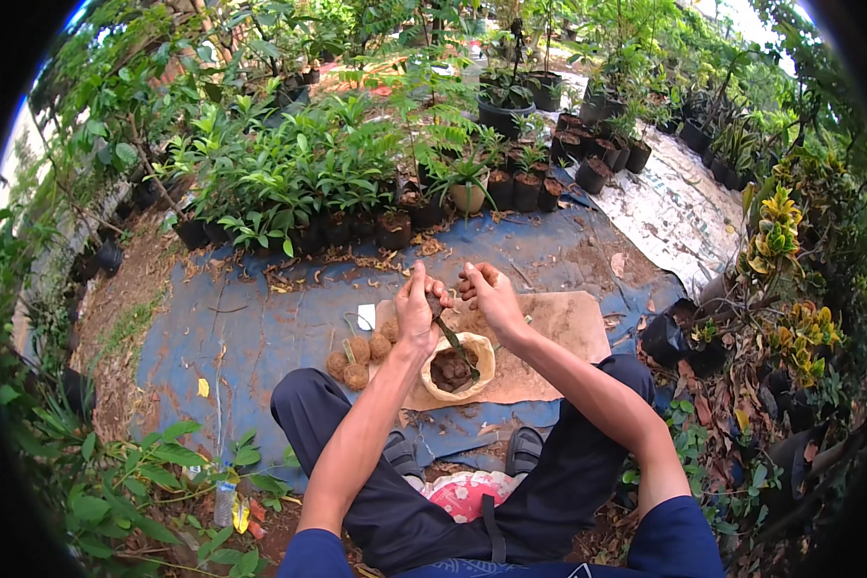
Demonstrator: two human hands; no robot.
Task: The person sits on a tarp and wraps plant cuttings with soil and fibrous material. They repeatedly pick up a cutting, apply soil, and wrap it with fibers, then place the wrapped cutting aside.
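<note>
My left hand (419,307) is closed around a dark brown clump of soil (434,305), from which a long dark green leaf or stem (451,336) hangs down to the bag. Just to its right, my right hand (485,292) is raised with bent fingers; whether it pinches something thin is unclear. Below both hands stands a cream bag with a rolled rim (486,351), holding moist brown soil (451,370). Several fibre-wrapped brown balls (356,376) lie left of the bag, beside a small white card (366,317). A brown board (542,376) lies under the bag.
A soil-strewn blue tarp (260,347) covers the ground. Potted leafy seedlings (282,173) and black pots (526,191) line its far edge. Yellow-green shrubs (777,224) stand right. A plastic bottle (224,503) lies lower left, and a pink floral cloth (466,497) is between my sandalled feet.
</note>
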